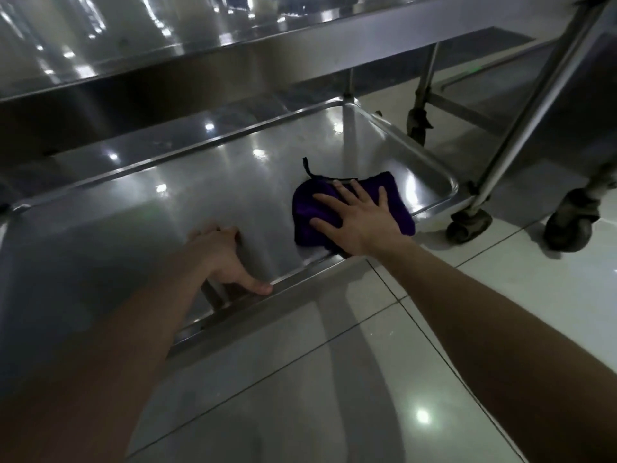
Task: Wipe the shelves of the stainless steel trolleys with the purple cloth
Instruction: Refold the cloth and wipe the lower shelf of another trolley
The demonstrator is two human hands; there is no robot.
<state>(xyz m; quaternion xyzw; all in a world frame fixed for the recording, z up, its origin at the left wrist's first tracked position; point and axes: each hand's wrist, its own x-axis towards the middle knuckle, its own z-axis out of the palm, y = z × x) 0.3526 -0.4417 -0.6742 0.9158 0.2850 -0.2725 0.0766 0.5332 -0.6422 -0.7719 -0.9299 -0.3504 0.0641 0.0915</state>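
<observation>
The straight, spread fingers [347, 192] of the right hand [362, 223] pressed the purple cloth [307, 212] inside the rimmed bottom shelf [200, 205] near its front right corner, long axis toward the right edge, loop [307, 167] pointing at the far edge, while the left hand [223, 259] rested at the front rim, its hold unclear.

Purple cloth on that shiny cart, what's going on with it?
A person is wiping the bottom shelf of a stainless steel trolley. Their right hand presses flat on the purple cloth near the shelf's right front corner. Their left hand grips the shelf's front rim. Caster wheels stand on the tiled floor to the right.
</observation>
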